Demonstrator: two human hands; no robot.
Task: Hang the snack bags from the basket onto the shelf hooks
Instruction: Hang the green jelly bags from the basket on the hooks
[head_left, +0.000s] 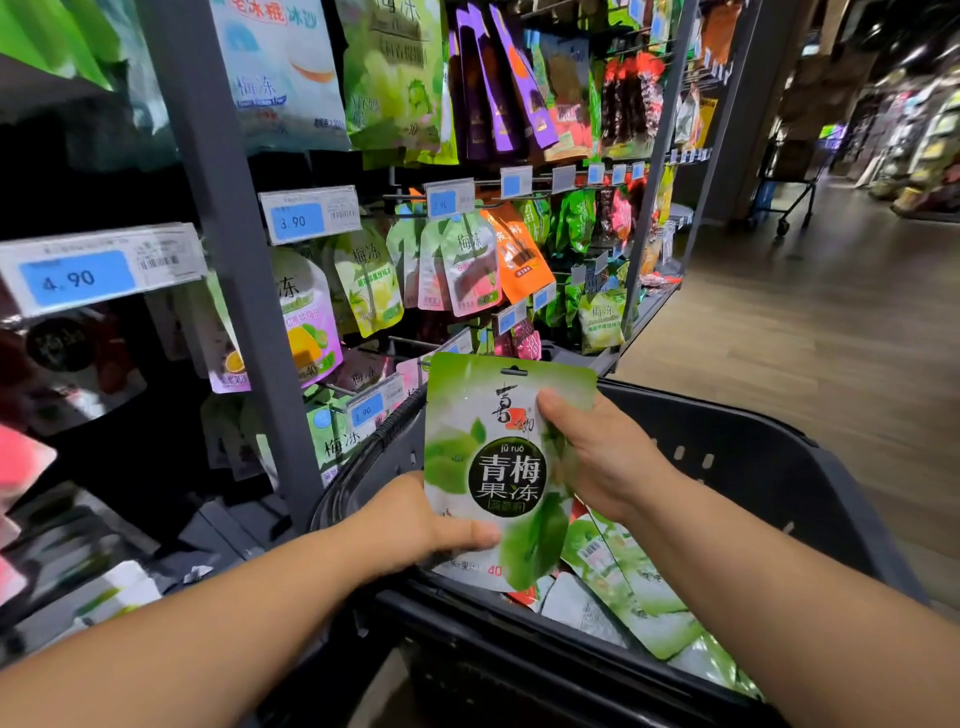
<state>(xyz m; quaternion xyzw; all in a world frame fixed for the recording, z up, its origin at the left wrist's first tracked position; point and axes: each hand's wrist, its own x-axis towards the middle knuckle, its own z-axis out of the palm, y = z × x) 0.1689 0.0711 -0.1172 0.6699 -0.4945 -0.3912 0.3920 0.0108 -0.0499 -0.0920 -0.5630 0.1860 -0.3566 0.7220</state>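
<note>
A green snack bag (498, 467) with a dark round label and a hang slot at its top is held upright above the black basket (753, 457). My left hand (415, 525) grips its lower left edge, thumb across the front. My right hand (597, 452) holds its right side, thumb on the front near the top. More green and white snack bags (639, 592) lie in the basket below. The shelf hooks (410, 343) with hanging bags stand just behind and to the left.
Grey shelf uprights (244, 291) frame rows of hanging snack bags with blue price tags (78, 278). A wood-floor aisle (810, 332) opens to the right, with a cart (789, 197) far back.
</note>
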